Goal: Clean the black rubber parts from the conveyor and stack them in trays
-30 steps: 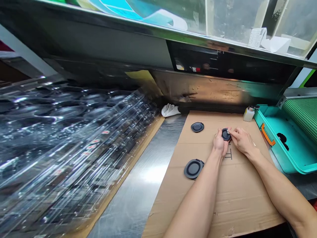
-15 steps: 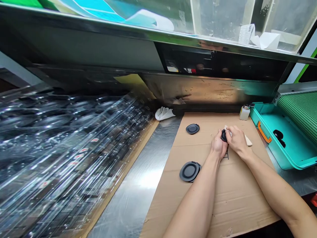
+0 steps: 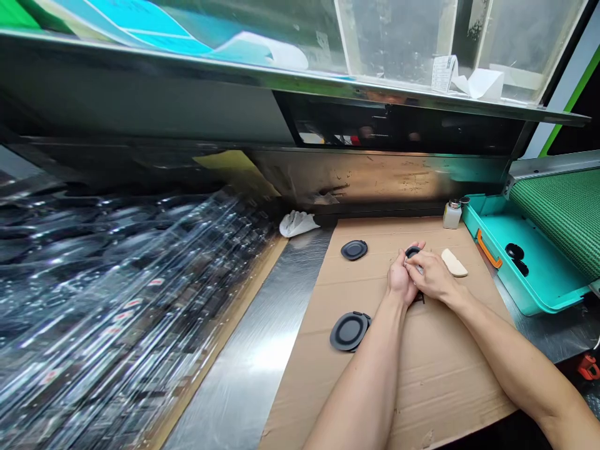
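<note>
Dark round part [image 3: 412, 251] half-hidden behind the right hand [image 3: 432, 274], clear trays [image 3: 117, 300] blurred, cut off at left.

Behind the far edge of the metal table [image 3: 239, 375], a scuffed panel [image 3: 394, 178] is standing — the table is reflecting white light [image 3: 272, 357].

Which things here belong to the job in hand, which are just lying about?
Job, judging by the hands:
black disc, in left hand, right hand at it
similar discs on cardboard
possibly cream pad, bottle

Probably lying about:
crumpled white item
folded paper above
</note>
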`<state>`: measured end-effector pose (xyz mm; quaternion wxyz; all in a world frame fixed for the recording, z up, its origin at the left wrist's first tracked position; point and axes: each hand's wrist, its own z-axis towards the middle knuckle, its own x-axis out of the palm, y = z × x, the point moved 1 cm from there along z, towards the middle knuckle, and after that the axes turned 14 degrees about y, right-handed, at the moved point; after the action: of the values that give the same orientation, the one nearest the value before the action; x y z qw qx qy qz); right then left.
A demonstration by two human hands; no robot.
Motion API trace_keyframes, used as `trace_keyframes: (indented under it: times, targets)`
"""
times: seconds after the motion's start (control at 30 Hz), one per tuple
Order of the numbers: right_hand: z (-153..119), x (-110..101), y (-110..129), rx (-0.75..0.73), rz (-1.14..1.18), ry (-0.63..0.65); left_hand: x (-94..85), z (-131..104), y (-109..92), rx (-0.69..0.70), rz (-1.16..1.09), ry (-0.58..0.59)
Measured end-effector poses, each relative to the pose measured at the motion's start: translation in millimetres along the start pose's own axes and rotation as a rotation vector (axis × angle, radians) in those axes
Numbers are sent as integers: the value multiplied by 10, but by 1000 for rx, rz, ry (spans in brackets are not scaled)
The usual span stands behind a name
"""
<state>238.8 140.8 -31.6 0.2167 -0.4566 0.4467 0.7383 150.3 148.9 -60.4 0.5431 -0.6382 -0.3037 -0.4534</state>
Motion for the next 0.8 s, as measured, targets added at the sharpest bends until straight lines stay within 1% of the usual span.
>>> trace_keyframes:
  times: [0.03, 0.13, 0.17, 0.23, 0.3, 0.37, 0.47, 0.53, 0.6, 0.67, 0.8]
  targets:
    - [-1, 6, -3, 0, 0, -1, 0, 0, -2, -9, -2, -1]
    - [-19, 13, -8, 61, -47, -62, -12, 6, -8, -25, 0, 8]
    - [-32, 14, -7, 58, -64, -54, -20, 10, -10, -23, 3, 7]
    - [-73, 7, -7, 38, -101, 23, -41, 15, -16, -15, 9, -1]
    - [-127, -22, -24, 64, -149, 101, -57, 18, -20, -12, 11, -7]
    - [-169, -68, -59, 121, -204, 117, -59, 21, -14, -19, 18, -5]
    - [-166, -121, -116, 158, -267, 16, -45, 23, 15, -38, 43, 8]
    - [-122, -117, -138, 125, -273, -49, -38, 23, 38, -30, 46, 11]
    - [-68, -84, -147, 72, -257, -63, -38, 23, 53, -10, 29, -2]
    - [-26, -48, -154, 63, -257, -80, -44, 26, 56, 3, 9, -15]
    - [-5, -17, -172, 175, -315, -118, -53, 45, 39, 5, 11, -18]
